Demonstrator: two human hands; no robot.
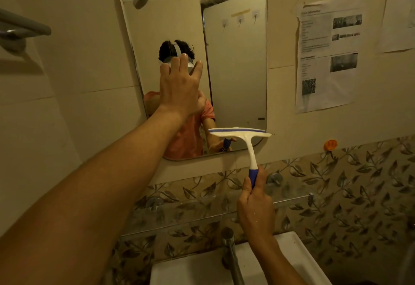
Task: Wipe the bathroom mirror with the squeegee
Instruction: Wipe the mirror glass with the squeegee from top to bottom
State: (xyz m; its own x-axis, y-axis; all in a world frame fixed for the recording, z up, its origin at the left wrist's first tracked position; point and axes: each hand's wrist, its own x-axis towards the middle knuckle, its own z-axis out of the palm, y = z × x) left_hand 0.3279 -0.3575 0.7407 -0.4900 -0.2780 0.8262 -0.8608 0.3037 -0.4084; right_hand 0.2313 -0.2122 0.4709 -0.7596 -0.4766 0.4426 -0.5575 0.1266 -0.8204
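Note:
A tall mirror (238, 64) with rounded corners hangs on the tiled wall ahead. My left hand (179, 84) lies flat against its middle, fingers straight and spread. My right hand (256, 208) grips the blue handle of a white squeegee (241, 135). The squeegee's blade lies level across the mirror's lower right corner, its right tip just past the mirror's edge. The mirror reflects a person in an orange shirt and a shower head.
A white sink (289, 248) with a metal tap (231, 255) stands below. A glass shelf (202, 215) runs along the leaf-patterned tiles. Printed sheets (327, 55) are stuck to the wall at right, an orange hook (330, 145) below them. A towel rail (22, 30) juts out at left.

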